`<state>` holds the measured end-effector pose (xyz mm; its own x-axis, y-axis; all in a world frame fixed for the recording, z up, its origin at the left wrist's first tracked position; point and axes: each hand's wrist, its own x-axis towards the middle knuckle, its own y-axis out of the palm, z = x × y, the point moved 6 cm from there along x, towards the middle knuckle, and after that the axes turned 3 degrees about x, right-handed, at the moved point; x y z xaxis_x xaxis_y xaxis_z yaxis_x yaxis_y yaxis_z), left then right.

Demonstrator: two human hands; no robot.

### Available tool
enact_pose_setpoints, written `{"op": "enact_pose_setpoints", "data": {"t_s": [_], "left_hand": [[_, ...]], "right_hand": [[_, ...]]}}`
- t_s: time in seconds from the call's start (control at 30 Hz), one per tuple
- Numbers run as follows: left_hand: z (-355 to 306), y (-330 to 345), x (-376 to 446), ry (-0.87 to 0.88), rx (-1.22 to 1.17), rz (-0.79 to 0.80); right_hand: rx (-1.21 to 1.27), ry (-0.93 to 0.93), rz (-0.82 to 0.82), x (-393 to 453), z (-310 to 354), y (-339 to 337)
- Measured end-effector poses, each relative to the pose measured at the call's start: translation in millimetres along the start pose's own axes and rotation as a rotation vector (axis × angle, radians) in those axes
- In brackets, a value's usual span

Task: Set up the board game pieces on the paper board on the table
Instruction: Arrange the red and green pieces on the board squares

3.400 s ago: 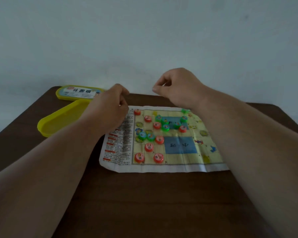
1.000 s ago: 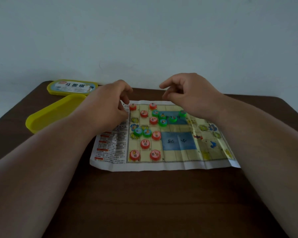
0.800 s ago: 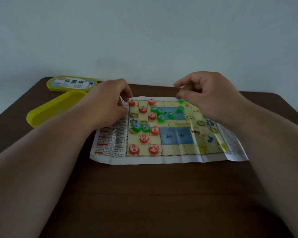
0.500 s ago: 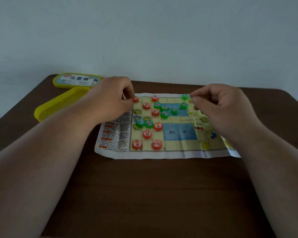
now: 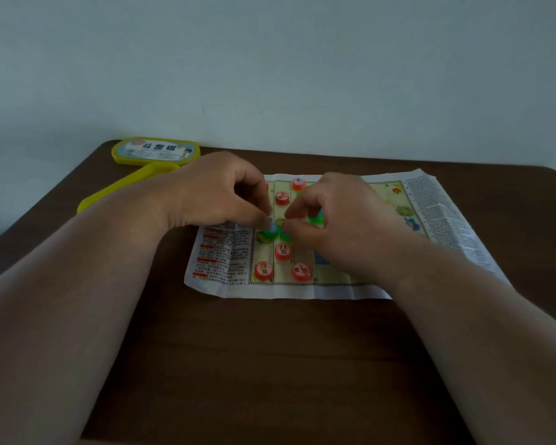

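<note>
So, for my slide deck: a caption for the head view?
Left hand and right hand pinch green pieces on the paper board.

A dark brown wooden table [image 5: 270,364] with rounded far corners fills the lower half of the frame, its grain running left to right. At upper left, near the table's far corner, lies a yellow plastic lid [image 5: 156,151] bearing a pale blue printed label. Just in front of it sits an open yellow tray [image 5: 122,187], angled toward the lower left and partly hidden. Behind the table, a plain pale wall [image 5: 270,65] spans the upper part of the frame.
</note>
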<state>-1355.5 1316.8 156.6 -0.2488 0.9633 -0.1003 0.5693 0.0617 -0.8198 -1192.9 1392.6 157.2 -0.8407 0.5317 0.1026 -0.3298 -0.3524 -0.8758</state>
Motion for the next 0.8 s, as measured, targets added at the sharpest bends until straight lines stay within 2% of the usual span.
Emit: {"op": "enact_pose_setpoints", "data": {"t_s": [0.37,0.53,0.67,0.8], "left_hand": [[-1,8,0,-0.004,0.086,0.09],[0,7,0,-0.009,0.084,0.086],[1,7,1,-0.009,0.069,0.089],[3,4,1,0.003,0.035,0.045]], "right_hand": [[-0.003,0.057,0.019,7,-2,6],[0.078,0.031,-0.11,-2,-13,-20],[0.232,0.042,-0.194,-16,-50,-61],[0.226,0.08,-0.229,-34,-92,-86]]}}
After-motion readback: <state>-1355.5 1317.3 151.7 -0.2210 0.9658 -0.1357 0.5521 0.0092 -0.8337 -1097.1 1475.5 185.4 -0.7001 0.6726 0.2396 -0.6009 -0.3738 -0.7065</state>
